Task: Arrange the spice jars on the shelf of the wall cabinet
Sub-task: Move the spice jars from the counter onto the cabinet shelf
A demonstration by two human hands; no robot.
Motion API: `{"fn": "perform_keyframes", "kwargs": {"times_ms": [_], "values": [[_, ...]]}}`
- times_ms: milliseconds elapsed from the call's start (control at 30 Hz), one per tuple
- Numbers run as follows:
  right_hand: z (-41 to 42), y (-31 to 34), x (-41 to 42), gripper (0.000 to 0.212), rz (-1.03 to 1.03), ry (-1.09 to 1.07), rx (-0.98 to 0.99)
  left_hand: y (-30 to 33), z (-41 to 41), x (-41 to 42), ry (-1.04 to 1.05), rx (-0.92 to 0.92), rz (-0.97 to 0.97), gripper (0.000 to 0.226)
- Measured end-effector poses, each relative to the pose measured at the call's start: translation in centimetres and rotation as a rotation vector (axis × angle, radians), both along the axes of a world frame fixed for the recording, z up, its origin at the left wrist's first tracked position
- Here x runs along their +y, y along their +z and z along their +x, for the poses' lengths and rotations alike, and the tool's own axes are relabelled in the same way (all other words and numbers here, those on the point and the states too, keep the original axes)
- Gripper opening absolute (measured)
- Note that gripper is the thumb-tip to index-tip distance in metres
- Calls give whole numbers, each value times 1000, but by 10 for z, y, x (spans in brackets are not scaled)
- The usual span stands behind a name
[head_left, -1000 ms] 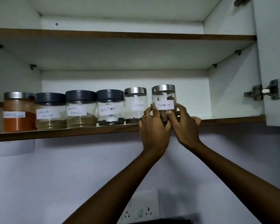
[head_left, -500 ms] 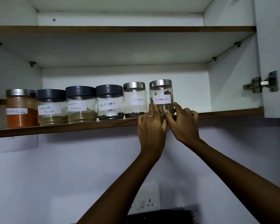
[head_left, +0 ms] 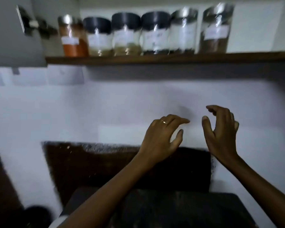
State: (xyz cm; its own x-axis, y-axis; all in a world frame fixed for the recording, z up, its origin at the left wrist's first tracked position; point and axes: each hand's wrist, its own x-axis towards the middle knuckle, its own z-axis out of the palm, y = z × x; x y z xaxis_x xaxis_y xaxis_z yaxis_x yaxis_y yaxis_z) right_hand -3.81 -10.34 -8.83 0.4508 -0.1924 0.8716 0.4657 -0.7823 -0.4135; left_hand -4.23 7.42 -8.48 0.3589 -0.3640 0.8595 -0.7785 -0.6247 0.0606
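Several labelled spice jars stand in a row on the wooden shelf (head_left: 171, 59) of the wall cabinet, blurred by motion. The orange-powder jar (head_left: 72, 37) is leftmost, three dark-lidded jars follow, then the cloves jar (head_left: 183, 30) and the cinnamon jar (head_left: 215, 28) at the right end, a little apart. My left hand (head_left: 161, 139) and my right hand (head_left: 220, 134) hang in the air well below the shelf, in front of the white wall. Both hold nothing, fingers loosely spread and slightly curved.
The open left cabinet door (head_left: 15, 32) with its metal hinge (head_left: 34, 25) juts out at the upper left. A dark speckled backsplash (head_left: 92, 168) and a dark countertop (head_left: 179, 209) lie below the hands. White wall fills the space between.
Both hands have let go of the cinnamon jar and dropped well below the shelf. The view has swung down and to the left, bringing the left door and the counter into sight.
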Motion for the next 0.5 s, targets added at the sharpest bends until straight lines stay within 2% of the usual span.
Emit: {"fn": "perform_keyframes", "kwargs": {"times_ms": [233, 500], "values": [[-48, -132, 110, 28, 18, 184, 336, -123, -59, 113, 191, 366, -207, 25], [-86, -209, 231, 23, -171, 390, 584, -218, -106, 214, 359, 614, -249, 27]]}}
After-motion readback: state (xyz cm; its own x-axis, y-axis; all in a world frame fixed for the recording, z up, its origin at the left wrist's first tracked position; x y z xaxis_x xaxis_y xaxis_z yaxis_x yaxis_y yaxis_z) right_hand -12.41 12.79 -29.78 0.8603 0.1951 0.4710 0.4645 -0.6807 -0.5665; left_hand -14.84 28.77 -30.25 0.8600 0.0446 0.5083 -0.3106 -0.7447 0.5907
